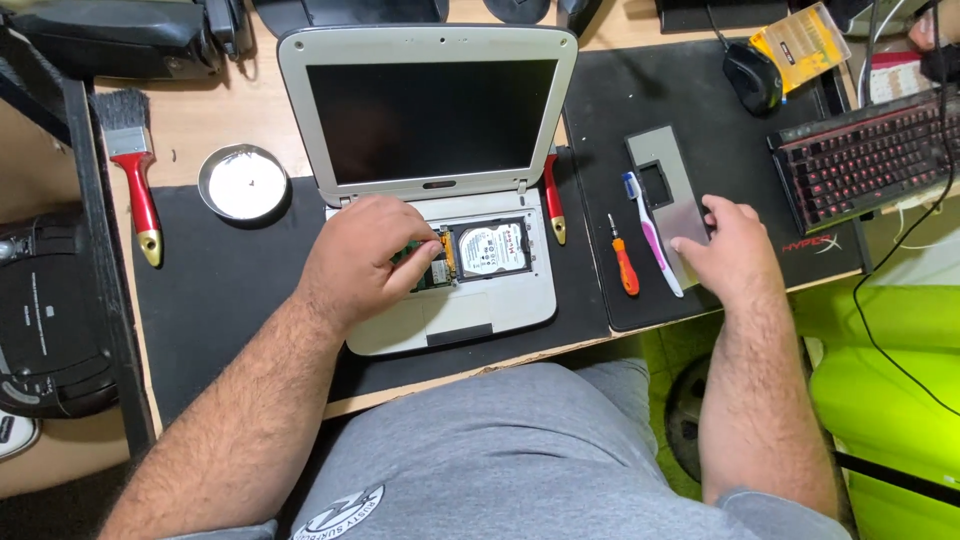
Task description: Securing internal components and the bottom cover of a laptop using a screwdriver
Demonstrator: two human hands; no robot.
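A small white laptop (pixel 500 310) lies open on a black mat, its keyboard removed so the inside shows. A silver hard drive (pixel 492 248) sits in the bay beside a green circuit board (pixel 436 272). My left hand (pixel 362 260) rests over the open bay, fingertips touching the gold connector between board and drive. My right hand (pixel 728 248) lies flat on the lower end of a grey cover panel (pixel 664 185) on the right mat, fingers spread, holding nothing.
An orange-handled screwdriver (pixel 624 262) and a toothbrush (pixel 650 232) lie left of the panel. Red-handled brushes: one (pixel 552 198) beside the laptop, one (pixel 135 170) far left. A round metal dish (pixel 243 182), a mouse (pixel 752 75), a keyboard (pixel 865 160) and a black device (pixel 45 320) surround the mats.
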